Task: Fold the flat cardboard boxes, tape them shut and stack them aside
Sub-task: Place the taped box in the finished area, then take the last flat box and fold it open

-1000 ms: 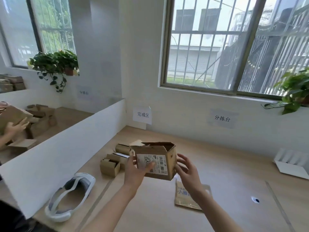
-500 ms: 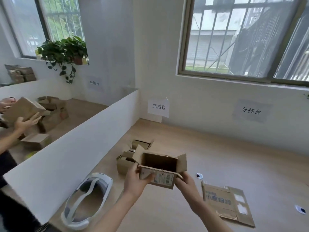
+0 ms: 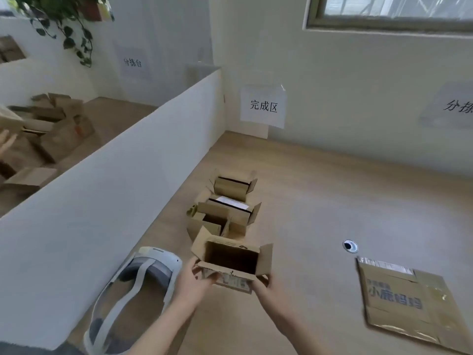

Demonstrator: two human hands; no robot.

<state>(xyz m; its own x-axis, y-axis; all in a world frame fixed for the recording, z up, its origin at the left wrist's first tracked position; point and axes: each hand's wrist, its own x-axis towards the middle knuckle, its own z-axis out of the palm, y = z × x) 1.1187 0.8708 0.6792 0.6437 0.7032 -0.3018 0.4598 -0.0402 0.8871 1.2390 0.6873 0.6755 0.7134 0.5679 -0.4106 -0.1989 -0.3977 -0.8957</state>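
Note:
I hold a small folded cardboard box (image 3: pixel 231 260) with its top flaps open and a printed label on the near side, low over the wooden table (image 3: pixel 332 201). My left hand (image 3: pixel 193 279) grips its near left corner. My right hand (image 3: pixel 266 288) grips its near right corner from below. Just beyond it stand several small open-topped boxes (image 3: pixel 225 208) in a cluster. A flat, unfolded cardboard box (image 3: pixel 407 301) with blue print lies on the table to the right.
A white headset (image 3: pixel 138 290) lies at the table's left, against a white divider panel (image 3: pixel 102 188). A small round black-and-white object (image 3: pixel 350 245) sits right of the boxes. Another person's hand (image 3: pixel 6 142) and loose boxes show beyond the divider. A paper sign (image 3: pixel 263 106) hangs on the wall.
The box has turned from label-forward to opening-up and come down toward the cluster of boxes. My view has tilted down and left. Both hands kept their hold.

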